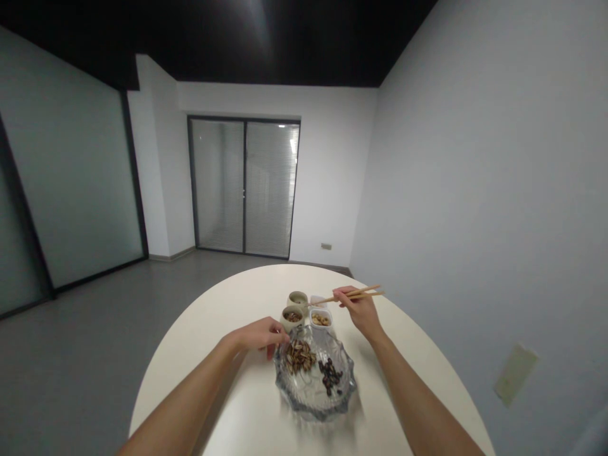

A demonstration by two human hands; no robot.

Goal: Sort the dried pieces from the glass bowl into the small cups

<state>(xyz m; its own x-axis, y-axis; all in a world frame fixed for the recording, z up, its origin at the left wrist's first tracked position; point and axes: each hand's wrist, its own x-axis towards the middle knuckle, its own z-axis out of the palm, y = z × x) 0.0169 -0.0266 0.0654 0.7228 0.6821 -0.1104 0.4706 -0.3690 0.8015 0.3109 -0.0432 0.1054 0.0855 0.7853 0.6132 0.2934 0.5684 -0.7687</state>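
Note:
My right hand (pixel 361 311) is closed around a pair of wooden chopsticks (pixel 322 301), whose tips point left, over the gap between the small cups and white containers. On the left side of a clear scalloped glass bowl (pixel 316 415), my left hand (pixel 260 334) pinches the rim. Inside the bowl lie a pile of brown striped seeds or nuts (pixel 300 358) and, to the right, several dark pieces (pixel 329 375). Behind it stands a greenish cup (pixel 286 322) holding brown bits, beside a white square container (pixel 321 326) of tan nut-like pieces. The chopstick tips appear to hold nothing, though they are small.
A second greenish cup (pixel 298 296) and another white container (pixel 317 299) stand farther back on the round white table (pixel 223 304). A pale wall (pixel 475 190) rises close on the right. Glass doors (pixel 244 190) with blinds are across the room.

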